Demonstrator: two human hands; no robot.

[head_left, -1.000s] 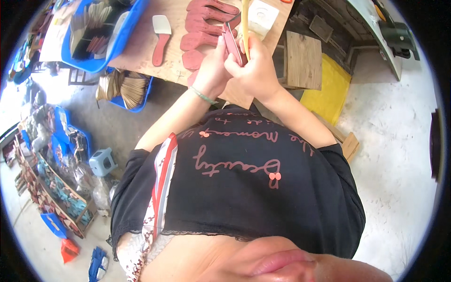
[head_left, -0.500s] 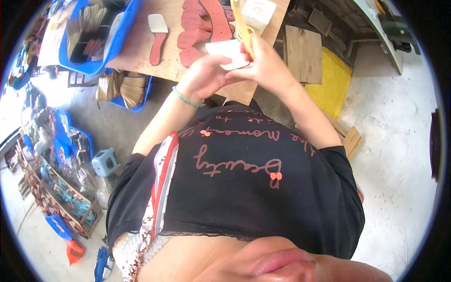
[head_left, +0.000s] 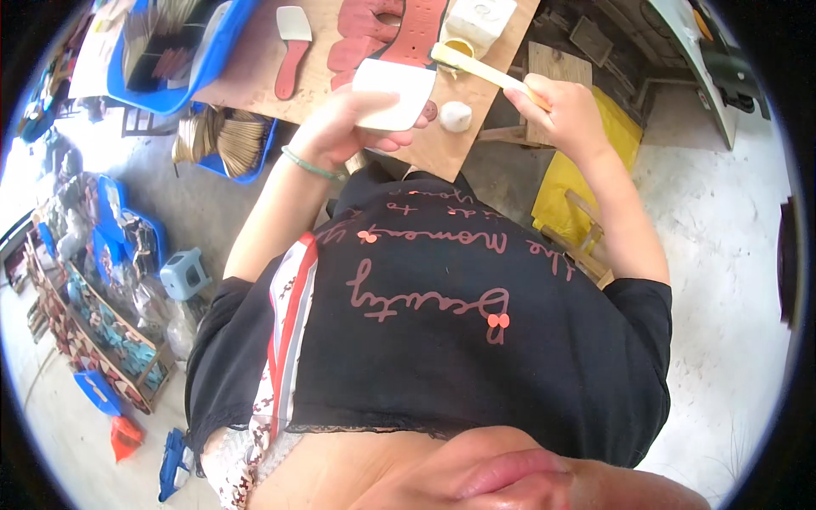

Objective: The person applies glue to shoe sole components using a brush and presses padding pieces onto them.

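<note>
My left hand [head_left: 361, 119] grips a white flat insole piece [head_left: 408, 85], thumb on top and fingers beneath. A reddish-brown tip shows by those fingertips. Between the closed fingers of my right hand [head_left: 557, 115] is a pale yellow brush [head_left: 489, 72]; its bristles cannot be made out. The brush's far end lies at the near side of a small yellow round pot [head_left: 460, 47], touching or just above it. Beside my left fingertips, a small white rounded object [head_left: 456, 116] rests on the wooden table [head_left: 246, 89].
Red insoles [head_left: 361, 47] lie in rows beyond my left hand. A red insole with a white end [head_left: 294, 51] lies further left. A blue bin of insoles [head_left: 183, 93] stands at the table's left, another blue basket [head_left: 270, 140] below. A white box [head_left: 480, 21] is behind the pot.
My hands have parted. The right one has swung rightward with the brush, tilting it from near upright toward the pot. The left still holds the white insole piece, now more exposed.
</note>
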